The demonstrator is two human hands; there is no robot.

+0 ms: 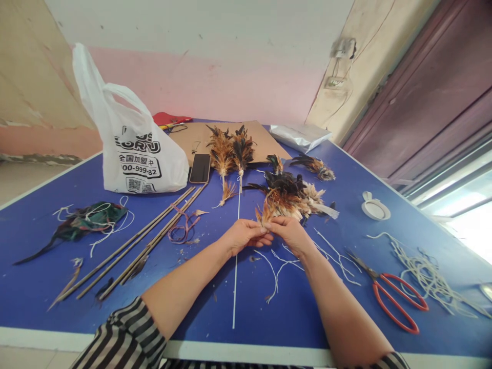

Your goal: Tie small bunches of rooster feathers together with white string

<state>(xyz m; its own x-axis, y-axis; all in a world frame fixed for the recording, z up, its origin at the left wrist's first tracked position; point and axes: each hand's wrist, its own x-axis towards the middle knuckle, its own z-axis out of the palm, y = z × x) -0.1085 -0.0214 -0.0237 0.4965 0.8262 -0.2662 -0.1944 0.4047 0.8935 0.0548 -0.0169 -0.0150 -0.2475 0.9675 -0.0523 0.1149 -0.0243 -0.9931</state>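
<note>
My left hand (248, 236) and my right hand (286, 230) meet over the middle of the blue table. Their fingertips pinch the base of a few small orange-brown feathers (264, 212), whose tips point away from me. Just beyond lies a heap of black, brown and cream feathers (290, 192), close to my right hand. Further back, tied feather bunches (223, 148) rest partly on a brown cardboard sheet (265, 136). Loose white strings (277, 271) are spread below my hands.
Scissors with red handles (400, 302), tangled string (423, 271) and a tape roll (375, 209) lie to the right. Thin sticks (154, 246), a purple cord (184, 228), a phone (200, 168), a dark green feather bundle (94, 218) and a white plastic bag (140, 148) occupy the left.
</note>
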